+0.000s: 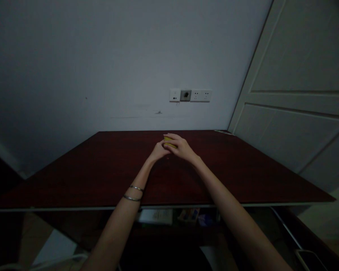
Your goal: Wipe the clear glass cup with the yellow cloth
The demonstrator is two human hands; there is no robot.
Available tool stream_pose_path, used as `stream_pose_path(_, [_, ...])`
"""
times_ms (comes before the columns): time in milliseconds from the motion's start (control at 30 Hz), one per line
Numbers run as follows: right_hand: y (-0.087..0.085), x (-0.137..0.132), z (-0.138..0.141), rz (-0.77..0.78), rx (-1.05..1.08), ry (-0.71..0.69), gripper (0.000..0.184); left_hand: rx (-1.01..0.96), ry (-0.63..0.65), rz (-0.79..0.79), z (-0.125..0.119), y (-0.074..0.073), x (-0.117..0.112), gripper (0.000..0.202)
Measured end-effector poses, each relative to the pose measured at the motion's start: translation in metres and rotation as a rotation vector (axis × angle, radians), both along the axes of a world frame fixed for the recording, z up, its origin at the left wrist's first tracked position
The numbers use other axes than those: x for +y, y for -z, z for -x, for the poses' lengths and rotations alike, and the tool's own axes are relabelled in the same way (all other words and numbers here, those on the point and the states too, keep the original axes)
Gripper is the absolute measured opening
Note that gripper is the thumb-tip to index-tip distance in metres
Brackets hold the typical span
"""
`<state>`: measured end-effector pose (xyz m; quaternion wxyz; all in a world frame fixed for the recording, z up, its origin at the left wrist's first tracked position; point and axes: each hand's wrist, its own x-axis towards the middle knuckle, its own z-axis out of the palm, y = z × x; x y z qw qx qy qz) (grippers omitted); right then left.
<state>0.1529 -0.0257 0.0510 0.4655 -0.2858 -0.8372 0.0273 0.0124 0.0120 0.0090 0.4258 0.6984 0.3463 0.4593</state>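
Note:
Both my arms reach out over a dark red table (96,169). My left hand (157,151) and my right hand (179,146) meet near the table's far middle, fingers closed together around a small yellow object (168,141). Only a sliver of the yellow object shows between the fingers, so its shape is unclear. Two thin bangles (134,192) sit on my left wrist.
A white wall with a row of sockets (190,95) rises behind the table. A pale panelled door (296,94) stands at the right. A shelf under the table's front edge holds a white box (156,216) and small packets (190,214).

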Motion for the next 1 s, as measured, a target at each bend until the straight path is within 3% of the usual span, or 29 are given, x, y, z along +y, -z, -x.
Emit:
stream_pose_path(100, [0.002, -0.004, 0.0, -0.037, -0.038, -0.007, 0.022, 0.003, -0.038, -0.064, -0.001, 0.003, 0.004, 0.045])
stream_pose_path(200, [0.003, 0.003, 0.0, -0.007, 0.07, 0.019, 0.023, -0.066, -0.04, -0.146, -0.003, 0.002, 0.004, 0.054])
stream_pose_path(433, [0.001, 0.029, 0.001, 0.157, 0.287, 0.137, 0.026, -0.105, 0.084, -0.186, -0.006, -0.002, -0.001, 0.075])
stream_pose_path(567, [-0.001, 0.013, 0.003, 0.025, 0.153, 0.151, 0.024, -0.065, 0.02, -0.165, -0.004, 0.001, 0.004, 0.065])
stream_pose_path(767, [0.005, -0.011, 0.006, -0.098, -0.019, 0.032, 0.023, -0.048, -0.041, -0.167, 0.0, 0.0, 0.006, 0.047])
stream_pose_path(867, [0.004, 0.0, 0.005, -0.002, 0.143, 0.05, 0.023, -0.037, -0.018, -0.06, -0.001, -0.001, 0.002, 0.048])
stream_pose_path(1000, [0.001, 0.022, 0.003, 0.227, 0.426, 0.075, 0.026, -0.111, 0.042, -0.072, -0.004, -0.006, -0.005, 0.067])
